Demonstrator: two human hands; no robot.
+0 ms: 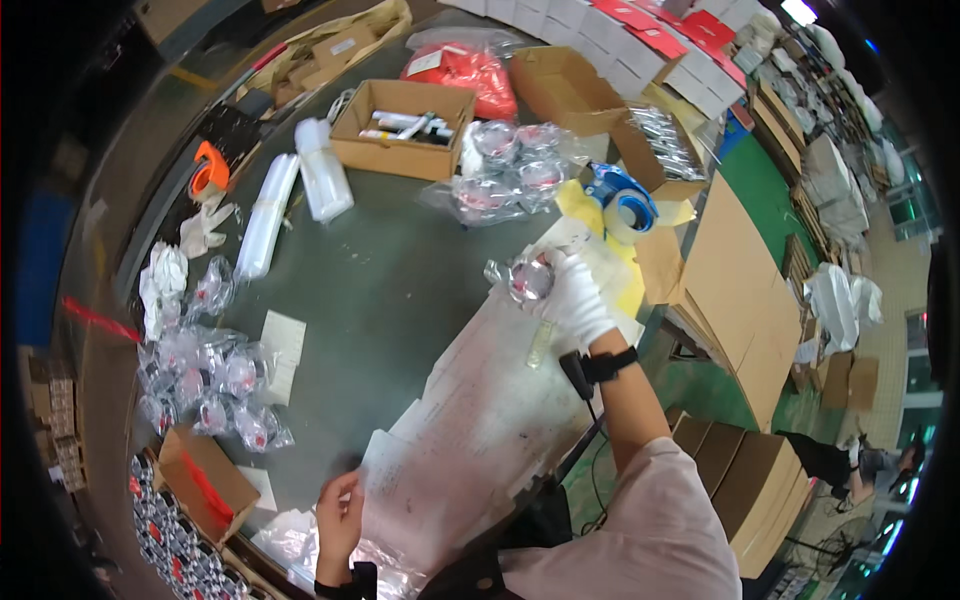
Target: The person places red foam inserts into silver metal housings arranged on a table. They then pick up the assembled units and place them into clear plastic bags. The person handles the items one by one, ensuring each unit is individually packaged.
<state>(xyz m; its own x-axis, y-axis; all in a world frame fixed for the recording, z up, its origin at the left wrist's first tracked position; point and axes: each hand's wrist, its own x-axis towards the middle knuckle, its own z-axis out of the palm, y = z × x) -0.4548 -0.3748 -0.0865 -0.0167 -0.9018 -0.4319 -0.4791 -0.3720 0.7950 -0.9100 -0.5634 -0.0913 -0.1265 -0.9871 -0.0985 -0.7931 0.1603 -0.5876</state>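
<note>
My right hand [577, 300], in a white glove, grips a shiny round metal part in clear wrap [530, 281] above the paper-covered strip of the table. A small pale-yellow strip [540, 345] lies on the paper [470, 420] just below it. My left hand [338, 515] is at the table's near edge with its fingers loosely bent and apart, and nothing shows in them. Beside that hand lie clear plastic bags [285, 538]. Several more wrapped round parts [205, 385] are heaped at the left, and another group [510, 170] sits at the far side.
At the far side stand a carton of markers [400, 150], an empty carton [563, 85] and a blue tape dispenser [625, 200]. Rolled clear bags [267, 215] and an orange tape dispenser [208, 172] lie at the left. Flat cardboard [740, 290] leans at the right.
</note>
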